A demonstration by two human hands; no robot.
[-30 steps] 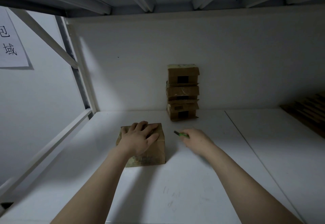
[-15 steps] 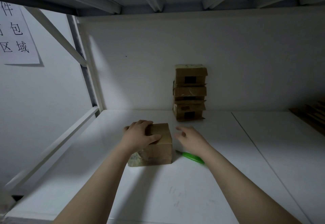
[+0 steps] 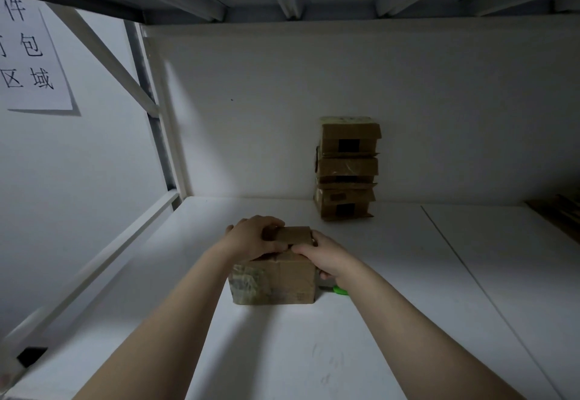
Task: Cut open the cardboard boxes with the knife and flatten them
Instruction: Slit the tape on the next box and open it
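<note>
A white shelf (image 3: 376, 321) runs back to a white wall (image 3: 282, 101), with three stacked brown cardboard boxes (image 3: 346, 169) at its back. Mid-shelf stands a taped brown cardboard box (image 3: 276, 277). The left hand (image 3: 251, 238) has its fingers curled round the raised top flap, and the right hand (image 3: 326, 256) has its fingers clamped on the box's right edge. A green knife (image 3: 340, 290) lies just beside the box, on its right.

1. Both bare forearms reach from the near edge toward the middle and draw together at the wrists.
2. The left hand (image 3: 254, 238) lies back up on the top of the box (image 3: 276, 277). Its fingers curl over the far left edge and its thumb points right.
3. The right hand (image 3: 326, 258) grips the box's top right edge, thumb laid across the top and fingers curled down the right side.
4. The two thumbs lie close together on top; whether they touch cannot be told.
</note>
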